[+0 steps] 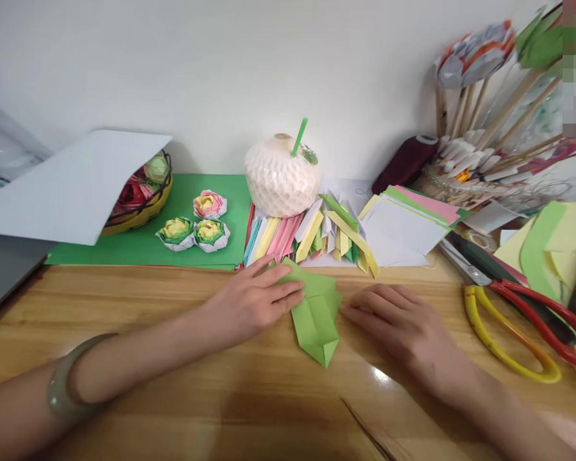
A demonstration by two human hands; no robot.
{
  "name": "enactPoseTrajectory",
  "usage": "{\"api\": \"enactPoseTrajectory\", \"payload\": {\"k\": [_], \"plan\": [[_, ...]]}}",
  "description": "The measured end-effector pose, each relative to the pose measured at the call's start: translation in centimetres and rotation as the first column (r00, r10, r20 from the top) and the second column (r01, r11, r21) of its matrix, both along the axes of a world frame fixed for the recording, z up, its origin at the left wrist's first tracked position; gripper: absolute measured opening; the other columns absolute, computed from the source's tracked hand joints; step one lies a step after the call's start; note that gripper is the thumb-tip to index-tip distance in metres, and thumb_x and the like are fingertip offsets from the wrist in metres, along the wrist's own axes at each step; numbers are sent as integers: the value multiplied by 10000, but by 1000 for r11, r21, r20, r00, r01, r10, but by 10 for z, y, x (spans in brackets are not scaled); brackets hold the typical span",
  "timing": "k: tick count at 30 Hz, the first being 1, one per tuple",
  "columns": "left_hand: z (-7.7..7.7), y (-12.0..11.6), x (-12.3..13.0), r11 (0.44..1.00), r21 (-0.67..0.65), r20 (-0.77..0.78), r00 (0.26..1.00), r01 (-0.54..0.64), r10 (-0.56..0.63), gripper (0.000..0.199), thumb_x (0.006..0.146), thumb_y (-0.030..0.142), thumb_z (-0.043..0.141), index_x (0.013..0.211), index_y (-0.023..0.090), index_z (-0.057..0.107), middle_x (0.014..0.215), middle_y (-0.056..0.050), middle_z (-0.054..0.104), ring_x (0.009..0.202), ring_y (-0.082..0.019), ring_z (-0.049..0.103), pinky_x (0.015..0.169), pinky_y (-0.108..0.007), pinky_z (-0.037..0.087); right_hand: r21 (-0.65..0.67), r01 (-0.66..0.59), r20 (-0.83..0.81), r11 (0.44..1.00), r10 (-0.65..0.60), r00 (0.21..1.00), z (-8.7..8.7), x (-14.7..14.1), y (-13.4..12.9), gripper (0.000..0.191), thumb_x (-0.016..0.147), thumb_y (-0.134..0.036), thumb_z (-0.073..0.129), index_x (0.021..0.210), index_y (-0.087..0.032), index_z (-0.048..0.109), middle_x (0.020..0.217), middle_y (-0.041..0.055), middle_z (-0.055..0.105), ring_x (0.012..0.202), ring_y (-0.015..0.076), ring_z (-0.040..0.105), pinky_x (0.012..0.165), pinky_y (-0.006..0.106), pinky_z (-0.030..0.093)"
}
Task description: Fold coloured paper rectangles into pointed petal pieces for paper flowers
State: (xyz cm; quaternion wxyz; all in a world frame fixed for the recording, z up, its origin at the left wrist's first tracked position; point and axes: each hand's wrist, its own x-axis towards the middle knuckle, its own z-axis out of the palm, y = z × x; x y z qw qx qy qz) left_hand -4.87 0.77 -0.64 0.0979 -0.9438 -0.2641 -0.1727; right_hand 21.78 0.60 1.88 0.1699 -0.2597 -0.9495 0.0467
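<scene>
A sheet of light green paper (315, 320), creased and partly folded, lies on the wooden table with a pointed end toward me. My left hand (254, 296) rests over its upper left part, fingers stretched and spread, fingertips on the paper. A ring is on one finger and a bangle (60, 390) circles that forearm. Close by the paper's right edge is my right hand (403, 326), its fingers bent and pressed together. Whatever is between those fingertips, if anything, is hidden. Beyond the paper lie folded paper strips (312, 234) in white, yellow, pink and green.
Scissors (499, 282) with red and yellow handles lie at right, beside coloured paper sheets (408, 221). A white coconut (282, 176) with a green straw stands at the back. Three paper flowers (210, 203) sit left of it, near a basket (139, 218). A thin twig (365, 428) lies in front.
</scene>
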Motion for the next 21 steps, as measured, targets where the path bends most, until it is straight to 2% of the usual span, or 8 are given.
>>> {"api": "enactPoseTrajectory", "payload": {"k": [3, 5, 6, 8, 11, 14, 18, 21], "plan": [[-1, 1, 0, 1000, -1, 14, 1000, 16, -16, 307, 953, 128, 364, 1147, 159, 600, 1175, -17, 641, 1131, -233, 482, 1026, -452, 332, -64, 195, -100, 979, -201, 974, -2, 6, -21, 181, 907, -150, 405, 960, -176, 575, 914, 85, 621, 797, 187, 581, 664, 318, 476], [1, 0, 1, 1000, -22, 18, 1000, 4, -4, 305, 937, 118, 388, 1151, 163, 600, 1153, -17, 653, 1123, -232, 483, 1023, -449, 343, -78, 310, -105, 948, -317, 943, -6, 0, -34, 137, 880, -256, 486, 969, -161, 527, 903, 93, 613, 771, 199, 589, 642, 322, 488], [2, -1, 2, 1000, -26, 14, 1000, 3, -3, 305, 929, 112, 398, 1158, 153, 596, 1145, -28, 657, 1118, -234, 485, 1017, -448, 353, -61, 345, -105, 937, -350, 931, -8, -5, -39, 202, 857, -318, 527, 973, -154, 510, 881, 91, 612, 752, 207, 592, 618, 324, 488], [5, -2, 4, 1000, -15, 11, 1000, 8, -8, 302, 921, 107, 414, 1171, 119, 585, 1130, -57, 661, 1110, -248, 491, 998, -460, 376, 11, 369, -88, 929, -367, 926, -11, -17, -47, 250, 826, -374, 570, 934, -159, 505, 859, 89, 616, 762, 227, 595, 622, 341, 488], [9, -2, 5, 999, -28, 27, 999, 23, -22, 284, 923, 109, 429, 1155, 103, 592, 1060, -75, 683, 1079, -254, 514, 972, -476, 400, 117, 370, -39, 922, -368, 929, -12, -32, -54, 216, 813, -364, 599, 854, -170, 513, 790, 72, 618, 729, 232, 592, 594, 333, 469], [11, 1, 4, 995, -103, 37, 999, 15, -11, 260, 925, 115, 440, 1111, 123, 622, 997, -70, 695, 1043, -228, 536, 960, -446, 419, 135, 392, -31, 910, -391, 920, -10, -39, -62, 242, 807, -387, 614, 851, -168, 522, 741, 60, 611, 693, 232, 585, 565, 326, 450], [13, 5, 7, 991, -134, 18, 1000, -2, 5, 236, 922, 123, 456, 1057, 130, 650, 971, -61, 698, 1032, -217, 543, 920, -398, 454, -136, 500, -88, 855, -513, 854, -10, -47, -68, 252, 781, -285, 633, 972, -159, 528, 876, 106, 628, 837, 273, 589, 644, 360, 464], [18, 5, 10, 983, -175, 7, 999, -52, 54, 220, 905, 150, 505, 1072, 135, 647, 963, -75, 683, 996, -214, 556, 886, -381, 474, -282, 486, -132, 827, -536, 834, -11, -50, -63, 254, 753, -152, 607, 992, -172, 524, 924, 88, 621, 846, 236, 590, 680, 344, 463]]}}
